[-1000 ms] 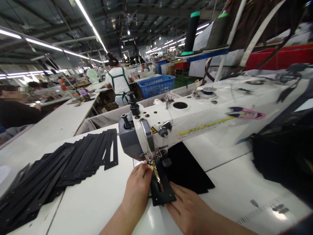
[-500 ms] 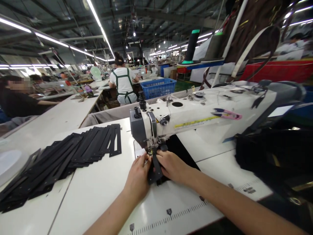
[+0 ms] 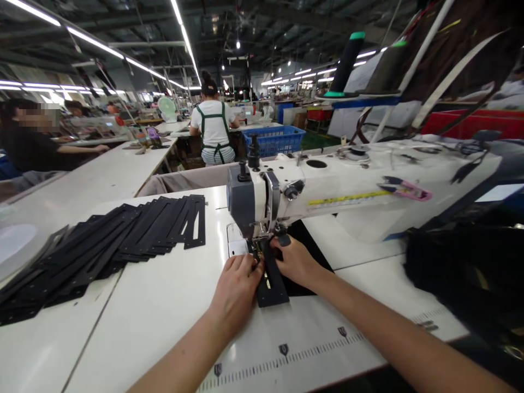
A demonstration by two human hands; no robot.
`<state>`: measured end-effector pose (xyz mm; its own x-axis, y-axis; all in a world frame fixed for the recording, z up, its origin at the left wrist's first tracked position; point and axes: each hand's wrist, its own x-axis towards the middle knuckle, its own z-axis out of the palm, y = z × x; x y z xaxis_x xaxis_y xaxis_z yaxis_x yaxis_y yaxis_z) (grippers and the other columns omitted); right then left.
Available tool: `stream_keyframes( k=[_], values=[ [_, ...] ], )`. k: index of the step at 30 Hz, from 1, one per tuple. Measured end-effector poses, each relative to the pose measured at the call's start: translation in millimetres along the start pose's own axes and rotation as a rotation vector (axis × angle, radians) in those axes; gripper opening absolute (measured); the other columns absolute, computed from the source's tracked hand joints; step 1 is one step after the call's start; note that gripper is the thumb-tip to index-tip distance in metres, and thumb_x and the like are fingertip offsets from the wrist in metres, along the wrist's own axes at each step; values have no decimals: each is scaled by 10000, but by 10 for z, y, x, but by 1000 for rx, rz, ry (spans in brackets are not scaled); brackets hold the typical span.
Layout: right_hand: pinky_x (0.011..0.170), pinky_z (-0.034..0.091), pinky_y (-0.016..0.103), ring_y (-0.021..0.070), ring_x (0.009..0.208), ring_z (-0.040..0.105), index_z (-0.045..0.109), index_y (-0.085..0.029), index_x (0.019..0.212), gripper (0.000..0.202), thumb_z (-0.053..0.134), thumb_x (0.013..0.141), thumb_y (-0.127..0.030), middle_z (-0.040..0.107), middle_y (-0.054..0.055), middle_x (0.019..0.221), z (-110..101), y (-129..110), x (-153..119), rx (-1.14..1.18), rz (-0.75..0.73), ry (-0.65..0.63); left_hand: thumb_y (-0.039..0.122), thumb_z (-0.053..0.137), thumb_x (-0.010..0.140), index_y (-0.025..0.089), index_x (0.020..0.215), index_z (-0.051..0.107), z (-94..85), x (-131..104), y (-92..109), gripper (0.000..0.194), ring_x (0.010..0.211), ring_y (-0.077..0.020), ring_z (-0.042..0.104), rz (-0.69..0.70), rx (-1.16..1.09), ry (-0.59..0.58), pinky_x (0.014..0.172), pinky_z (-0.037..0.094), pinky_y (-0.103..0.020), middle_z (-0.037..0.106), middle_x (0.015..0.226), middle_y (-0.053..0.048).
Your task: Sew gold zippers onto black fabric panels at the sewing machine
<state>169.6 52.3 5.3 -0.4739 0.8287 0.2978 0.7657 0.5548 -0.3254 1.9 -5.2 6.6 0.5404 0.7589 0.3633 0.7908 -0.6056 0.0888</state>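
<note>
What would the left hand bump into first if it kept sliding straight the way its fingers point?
Probably the sewing machine's head. The left hand rests on the black piece, with its fingers pointing up toward the needle area just beyond; depth is hard to judge.

Sewing machine point(image 3: 327, 191) set on table point(image 3: 155, 316), right of centre. Cut pieces point(image 3: 102, 245) fanned left of machine. Strip point(image 3: 272, 284) laid under needle, flanked by left hand point(image 3: 237, 289), right hand point(image 3: 297, 262). Basket point(image 3: 274, 141) placed behind machine.

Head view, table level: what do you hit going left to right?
Fanned stack of black slotted strips → left hand → narrow black piece under the needle → right hand → pink-handled thread snips on the sewing machine arm.
</note>
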Motion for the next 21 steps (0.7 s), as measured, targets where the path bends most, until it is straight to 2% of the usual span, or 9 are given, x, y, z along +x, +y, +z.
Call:
stream_keyframes(
  k=[5, 11, 15, 18, 21],
  values=[
    [693, 416, 253, 201, 817, 586, 617, -133, 813, 95, 534, 797, -179, 651, 78, 842, 82, 16, 6, -34, 103, -7, 77, 449, 819, 116, 1065, 567, 13, 23, -13, 275, 916, -241, 500, 11, -9, -19, 810, 457, -412, 538, 977, -115],
    [690, 428, 277, 220, 827, 607, 628, -122, 831, 266, 370, 879, -162, 653, 101, 834, 206, 83, 215, -59, 271, -36, 98, 444, 830, 98, 1054, 571, 51, 34, -14, 257, 903, -244, 512, 41, 18, 0, 787, 470, -408, 541, 977, -122],
    [707, 456, 288, 221, 828, 605, 636, -122, 857, 239, 398, 861, -146, 655, 106, 832, 113, 9, 135, -66, 264, -6, 102, 468, 816, 100, 1050, 569, 40, 34, 4, 254, 884, -247, 529, 33, 11, -6, 772, 480, -420, 551, 953, -123],
    [805, 468, 309, 213, 926, 573, 639, -141, 909, 196, 465, 821, -123, 638, 97, 969, -21, -132, -184, -27, 95, 44, 69, 475, 779, 108, 1045, 561, 13, -11, 24, 283, 916, -242, 545, -8, -24, -4, 790, 496, -422, 557, 988, -126],
    [913, 453, 376, 222, 1056, 525, 627, -134, 1006, 259, 428, 841, -108, 606, 112, 1083, -81, -245, -556, 96, -293, 121, 19, 474, 720, 84, 1080, 537, -20, -104, 51, 371, 1033, -245, 534, 8, -66, -7, 887, 474, -430, 560, 1096, -151]
  ],
)
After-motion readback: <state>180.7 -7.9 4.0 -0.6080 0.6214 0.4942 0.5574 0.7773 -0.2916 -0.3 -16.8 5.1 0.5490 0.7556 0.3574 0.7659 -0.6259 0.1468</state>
